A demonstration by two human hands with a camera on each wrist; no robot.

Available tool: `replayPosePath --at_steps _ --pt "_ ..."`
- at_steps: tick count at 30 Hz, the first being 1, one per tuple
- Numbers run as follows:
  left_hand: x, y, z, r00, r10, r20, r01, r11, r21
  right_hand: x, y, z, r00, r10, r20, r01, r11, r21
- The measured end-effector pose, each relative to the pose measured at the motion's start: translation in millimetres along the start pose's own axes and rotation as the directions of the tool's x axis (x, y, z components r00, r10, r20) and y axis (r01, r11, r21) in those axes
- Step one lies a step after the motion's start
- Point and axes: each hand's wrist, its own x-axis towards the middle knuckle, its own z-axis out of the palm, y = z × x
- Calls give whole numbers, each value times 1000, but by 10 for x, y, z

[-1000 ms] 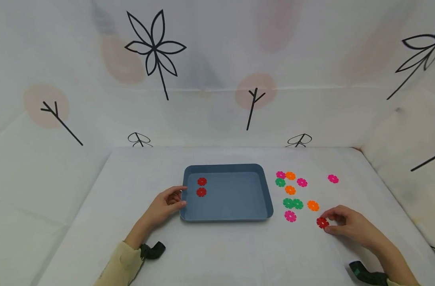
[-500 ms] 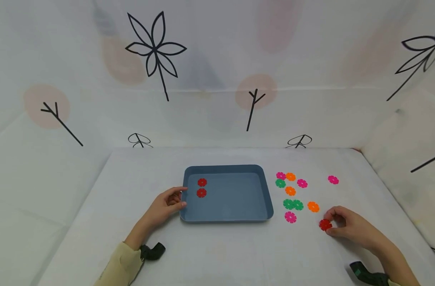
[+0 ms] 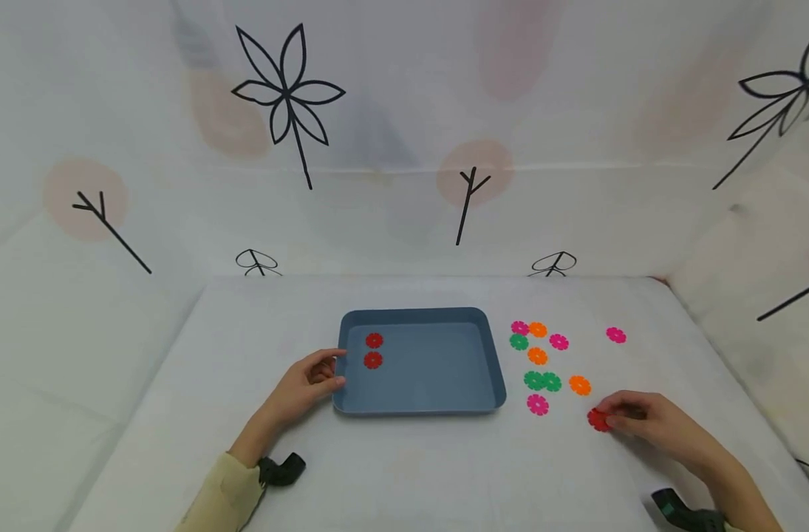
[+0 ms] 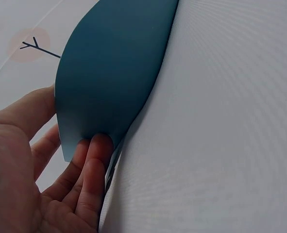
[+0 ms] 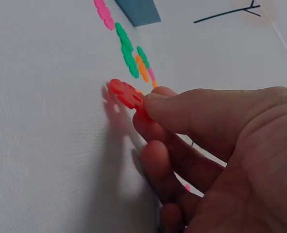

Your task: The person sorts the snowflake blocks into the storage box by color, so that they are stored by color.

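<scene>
My right hand (image 3: 657,425) pinches a red flower-shaped disc (image 5: 126,93) between thumb and forefinger. In the right wrist view the disc tilts just off the white cloth, its shadow beneath. Over at the left end of a shallow blue-grey tray (image 3: 437,380), my left hand (image 3: 304,388) holds the rim. The left wrist view has the thumb at the tray's edge and curled fingertips (image 4: 102,145) against its outer wall (image 4: 114,63). Inside the tray, near its left side, lie two more red discs, an upper one (image 3: 374,340) and a lower one (image 3: 373,360).
Right of the tray several loose discs lie flat: pink (image 3: 538,405), green (image 3: 533,380) and orange (image 3: 580,385), some touching. A lone pink disc (image 3: 616,335) lies farther right. White cloth (image 3: 404,473) covers the table, with a printed fabric wall (image 3: 391,222) behind.
The right fingers, at the red disc's edge before, now pinch it with the thumb over its face. The disc first shifted slightly toward the hand. The left hand and tray stay in place.
</scene>
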Motion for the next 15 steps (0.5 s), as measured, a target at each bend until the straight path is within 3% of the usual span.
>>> replayPosePath --at_steps 6,15 --pt "-25 24 -18 1000 9 2 -9 1000 0 -31 -81 -6 1000 -15 19 15 1000 -3" --pt "-19 24 -16 1000 -11 -5 11 1000 2 4 -280 -17 991 -130 8 131 991 -29"
